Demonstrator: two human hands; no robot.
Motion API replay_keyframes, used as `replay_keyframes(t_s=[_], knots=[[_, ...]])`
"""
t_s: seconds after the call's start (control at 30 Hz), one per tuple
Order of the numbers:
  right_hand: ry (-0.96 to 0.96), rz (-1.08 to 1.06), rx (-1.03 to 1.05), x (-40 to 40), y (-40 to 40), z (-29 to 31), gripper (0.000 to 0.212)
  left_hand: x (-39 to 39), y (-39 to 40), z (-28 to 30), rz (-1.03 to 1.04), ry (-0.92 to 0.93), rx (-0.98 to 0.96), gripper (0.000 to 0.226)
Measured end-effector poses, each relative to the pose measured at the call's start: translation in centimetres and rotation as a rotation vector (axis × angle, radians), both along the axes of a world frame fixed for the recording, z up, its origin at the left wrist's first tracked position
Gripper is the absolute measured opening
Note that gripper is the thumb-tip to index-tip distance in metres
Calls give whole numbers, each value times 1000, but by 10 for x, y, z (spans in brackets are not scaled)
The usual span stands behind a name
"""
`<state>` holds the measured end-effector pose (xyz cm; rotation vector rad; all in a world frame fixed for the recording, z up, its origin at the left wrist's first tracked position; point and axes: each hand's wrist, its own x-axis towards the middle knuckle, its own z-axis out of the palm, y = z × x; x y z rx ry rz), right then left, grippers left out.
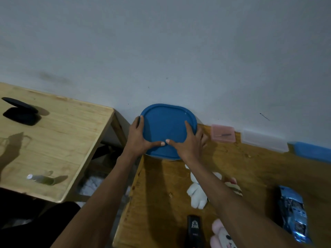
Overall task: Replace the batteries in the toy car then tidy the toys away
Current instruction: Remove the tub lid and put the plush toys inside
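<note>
A blue lidded container (165, 126) stands at the far left corner of the darker wooden table (250, 169), against the wall. My left hand (138, 136) grips its left rim with the thumb on the lid. My right hand (189, 142) lies flat on the lid, fingers over the right rim. The blue toy car (292, 213) lies at the table's right. A white plush toy (197, 192) sits under my right forearm. A pink plush toy (222, 234) and a black remote-like object (194, 230) lie near the front edge.
A pink plastic box (223, 133) and a clear box (265, 141) rest along the wall, with a blue strip (313, 151) beyond. A lighter wooden table (53, 140) to the left holds an open black case (21, 111) and a small bottle (41, 179). A gap separates the tables.
</note>
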<state>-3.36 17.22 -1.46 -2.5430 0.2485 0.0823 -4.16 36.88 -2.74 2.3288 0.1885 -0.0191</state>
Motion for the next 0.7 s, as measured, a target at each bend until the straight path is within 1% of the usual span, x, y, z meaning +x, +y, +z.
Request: replay_keyframes(t_s=[0.1, 0.17, 0.33, 0.53, 0.7], knots=[[-43, -22, 8, -3, 1, -1, 101, -3, -4, 0, 9, 20, 119, 142], [-99, -29, 5, -4, 1, 0, 100, -3, -5, 1, 20, 24, 165, 142], [-125, -58, 10, -3, 3, 9, 107, -5, -8, 9, 20, -26, 239, 140], [-160, -82, 83, -5, 0, 27, 111, -14, -11, 28, 29, -81, 172, 139], [-198, -76, 149, -16, -5, 56, 109, -33, -12, 55, 54, -113, 143, 140]])
